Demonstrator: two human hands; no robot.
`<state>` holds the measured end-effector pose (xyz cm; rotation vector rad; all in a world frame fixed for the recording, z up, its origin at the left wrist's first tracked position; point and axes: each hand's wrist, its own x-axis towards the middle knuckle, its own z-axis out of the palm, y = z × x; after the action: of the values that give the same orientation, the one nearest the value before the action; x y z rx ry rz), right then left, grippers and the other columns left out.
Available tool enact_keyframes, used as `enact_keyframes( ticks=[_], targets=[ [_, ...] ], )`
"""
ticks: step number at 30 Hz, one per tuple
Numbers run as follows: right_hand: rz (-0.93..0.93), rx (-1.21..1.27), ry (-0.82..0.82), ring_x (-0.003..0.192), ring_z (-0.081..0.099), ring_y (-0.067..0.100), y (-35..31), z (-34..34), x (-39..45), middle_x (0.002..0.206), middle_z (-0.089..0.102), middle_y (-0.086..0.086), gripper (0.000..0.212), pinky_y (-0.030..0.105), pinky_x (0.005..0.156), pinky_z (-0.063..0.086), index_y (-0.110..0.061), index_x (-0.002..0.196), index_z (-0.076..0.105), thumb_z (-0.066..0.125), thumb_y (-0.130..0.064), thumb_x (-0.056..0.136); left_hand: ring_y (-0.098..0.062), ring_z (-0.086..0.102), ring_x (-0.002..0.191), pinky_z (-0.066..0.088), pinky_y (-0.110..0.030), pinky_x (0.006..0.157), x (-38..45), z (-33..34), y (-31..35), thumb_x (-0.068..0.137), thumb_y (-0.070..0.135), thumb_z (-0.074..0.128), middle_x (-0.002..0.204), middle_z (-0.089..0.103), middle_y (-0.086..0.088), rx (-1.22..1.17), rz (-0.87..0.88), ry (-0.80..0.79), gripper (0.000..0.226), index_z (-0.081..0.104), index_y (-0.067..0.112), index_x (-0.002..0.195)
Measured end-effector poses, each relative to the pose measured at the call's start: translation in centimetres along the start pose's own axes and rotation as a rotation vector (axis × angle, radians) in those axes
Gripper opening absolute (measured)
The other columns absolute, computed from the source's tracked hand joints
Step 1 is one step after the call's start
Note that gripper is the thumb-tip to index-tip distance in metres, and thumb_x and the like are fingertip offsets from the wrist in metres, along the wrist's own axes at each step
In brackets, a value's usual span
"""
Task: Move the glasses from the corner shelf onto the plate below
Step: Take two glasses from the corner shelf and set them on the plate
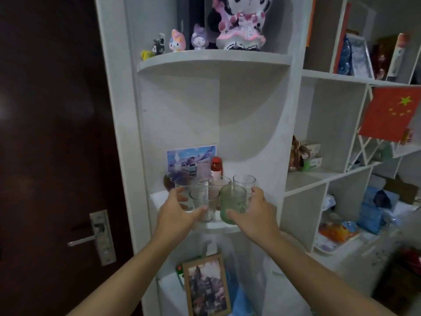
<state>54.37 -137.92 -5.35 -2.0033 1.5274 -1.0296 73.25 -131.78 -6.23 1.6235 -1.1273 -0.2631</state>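
Observation:
Several drinking glasses stand crowded on the white corner shelf [224, 225]. My left hand [176, 213] curls around the leftmost clear glass [185, 187], with its thumb against the front clear glass [204, 205]. My right hand [255, 213] wraps the green glass mug [232, 198]; its thumb lies on the mug's front and its fingers reach up beside the rear right clear glass [244, 183]. Another clear glass [219, 182] stands behind them. All the glasses rest on the shelf. I cannot make out a plate on the level below.
A red-capped bottle [216, 166], a round amber bottle [169, 181] and a photo card [190, 157] stand behind the glasses. Below are a framed picture [206, 288] and a clear plastic bag. Toy figures fill the upper shelf [214, 59]. A dark door [57, 133] is left, cubby shelves right.

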Motion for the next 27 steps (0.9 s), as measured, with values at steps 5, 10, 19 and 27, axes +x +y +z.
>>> enact_keyframes(
  ticks=[5, 10, 19, 27],
  targets=[
    [0.036, 0.016, 0.063, 0.107, 0.06, 0.023, 0.1, 2.3, 1.3, 0.127, 0.059, 0.003, 0.084, 0.033, 0.079, 0.048, -0.02, 0.134, 0.039, 0.077, -0.057, 0.069, -0.014, 0.064, 0.099, 0.054, -0.029, 0.079, 0.6, 2.1, -0.1, 0.056, 0.048, 0.091, 0.118, 0.066, 0.003, -0.011, 0.012, 0.05, 0.086, 0.049, 0.028, 0.128],
    [0.053, -0.05, 0.099, 0.097, 0.062, 0.023, 0.2, 2.9, 2.4, 0.117, 0.064, 0.002, 0.082, 0.03, 0.067, 0.041, -0.021, 0.125, 0.046, 0.073, -0.069, 0.065, -0.019, 0.065, 0.106, 0.058, -0.043, 0.09, 1.1, 3.5, -0.1, 0.05, 0.053, 0.091, 0.123, 0.066, 0.0, -0.002, 0.016, 0.074, 0.092, 0.05, 0.025, 0.127],
    [-0.006, -0.084, 0.104, 0.063, 0.049, 0.005, 0.5, 1.8, 3.1, 0.074, 0.049, -0.018, 0.072, 0.021, 0.048, 0.035, -0.033, 0.094, 0.042, 0.064, -0.083, 0.046, -0.013, 0.063, 0.09, 0.048, -0.019, 0.067, 1.6, 4.0, -0.3, 0.044, 0.062, 0.085, 0.106, 0.064, 0.003, 0.052, 0.025, 0.119, 0.086, 0.058, 0.021, 0.114],
    [-0.058, -0.025, 0.037, 0.086, 0.06, 0.02, 1.2, -1.1, 2.3, 0.09, 0.06, -0.008, 0.068, 0.037, 0.07, 0.054, -0.031, 0.097, 0.046, 0.066, -0.074, 0.048, -0.002, 0.061, 0.086, 0.048, -0.016, 0.064, 0.5, 2.8, 0.3, 0.051, 0.049, 0.089, 0.098, 0.062, 0.013, -0.037, 0.106, 0.1, 0.07, 0.056, 0.027, 0.108]
  ],
)
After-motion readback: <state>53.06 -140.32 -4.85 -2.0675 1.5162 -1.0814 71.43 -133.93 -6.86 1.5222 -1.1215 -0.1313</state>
